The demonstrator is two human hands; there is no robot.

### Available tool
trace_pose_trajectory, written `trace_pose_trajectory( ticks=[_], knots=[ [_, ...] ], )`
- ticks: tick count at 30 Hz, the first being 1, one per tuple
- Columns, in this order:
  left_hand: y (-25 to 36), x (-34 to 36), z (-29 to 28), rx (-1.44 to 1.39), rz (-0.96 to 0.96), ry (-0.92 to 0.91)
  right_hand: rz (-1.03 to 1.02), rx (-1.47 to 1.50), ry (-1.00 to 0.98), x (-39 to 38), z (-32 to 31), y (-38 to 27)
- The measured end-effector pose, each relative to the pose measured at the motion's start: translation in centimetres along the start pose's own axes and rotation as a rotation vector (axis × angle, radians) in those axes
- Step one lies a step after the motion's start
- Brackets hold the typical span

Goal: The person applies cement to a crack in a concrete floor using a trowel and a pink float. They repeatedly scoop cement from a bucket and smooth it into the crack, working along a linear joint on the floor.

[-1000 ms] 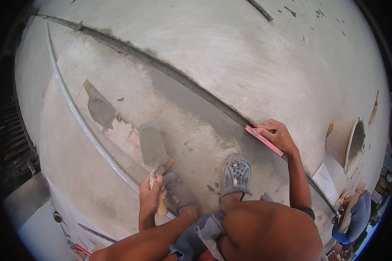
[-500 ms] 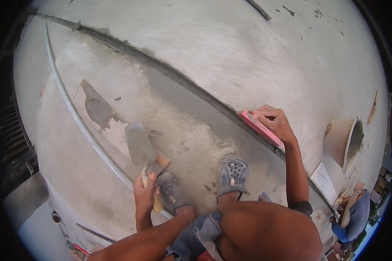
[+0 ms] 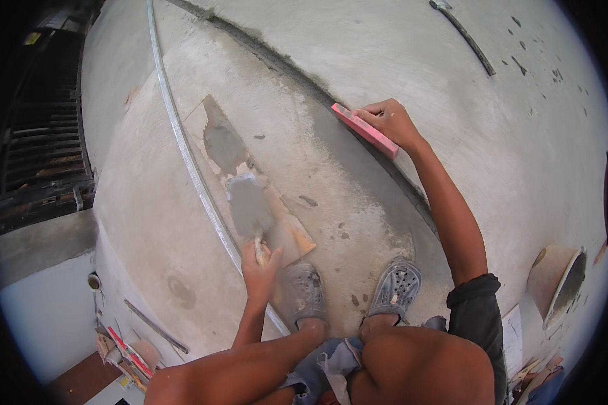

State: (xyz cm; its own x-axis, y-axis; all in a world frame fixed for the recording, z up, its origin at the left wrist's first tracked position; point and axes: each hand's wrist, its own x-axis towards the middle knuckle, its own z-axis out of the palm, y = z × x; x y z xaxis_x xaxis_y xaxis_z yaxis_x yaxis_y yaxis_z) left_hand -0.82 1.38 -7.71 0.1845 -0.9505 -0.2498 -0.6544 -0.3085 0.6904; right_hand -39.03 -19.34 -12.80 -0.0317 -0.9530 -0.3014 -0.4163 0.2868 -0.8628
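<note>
My left hand (image 3: 260, 264) is closed around the wooden handle of a trowel (image 3: 250, 208). Its grey-smeared blade lies over or just above a long flat board (image 3: 287, 226); I cannot tell if they touch. Wet mortar (image 3: 224, 143) sits on the board's far part. Farther out, my right hand (image 3: 390, 121) grips a pink hand float (image 3: 366, 131) from its upper side. The float lies along the edge of a low ledge (image 3: 290, 67), beside a darker, wet-looking strip (image 3: 348, 152). Its underside is hidden.
A long metal straightedge (image 3: 186, 148) runs past the board's left side. My grey clogs (image 3: 394, 287) stand near the board's close end. A mortar-stained bucket (image 3: 550, 280) lies tipped at right. A dark bar (image 3: 465, 37) rests on the upper surface. Black railings (image 3: 47, 135) stand far left.
The whole view has shifted. My right hand has slid the float farther away along the ledge edge. My left hand and trowel have moved slightly outward over the board.
</note>
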Motion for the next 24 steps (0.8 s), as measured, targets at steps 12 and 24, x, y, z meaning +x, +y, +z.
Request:
trace_pose_trajectory(
  ticks=[12,24],
  knots=[
    [1.3,3.5,2.5,0.110,-0.100,0.079,0.146,0.024,-0.064,-16.8,-6.9,6.4],
    [1.9,7.2,6.9,0.336,-0.118,0.164,0.349,0.344,0.309,-34.6,-9.7,13.3]
  ],
)
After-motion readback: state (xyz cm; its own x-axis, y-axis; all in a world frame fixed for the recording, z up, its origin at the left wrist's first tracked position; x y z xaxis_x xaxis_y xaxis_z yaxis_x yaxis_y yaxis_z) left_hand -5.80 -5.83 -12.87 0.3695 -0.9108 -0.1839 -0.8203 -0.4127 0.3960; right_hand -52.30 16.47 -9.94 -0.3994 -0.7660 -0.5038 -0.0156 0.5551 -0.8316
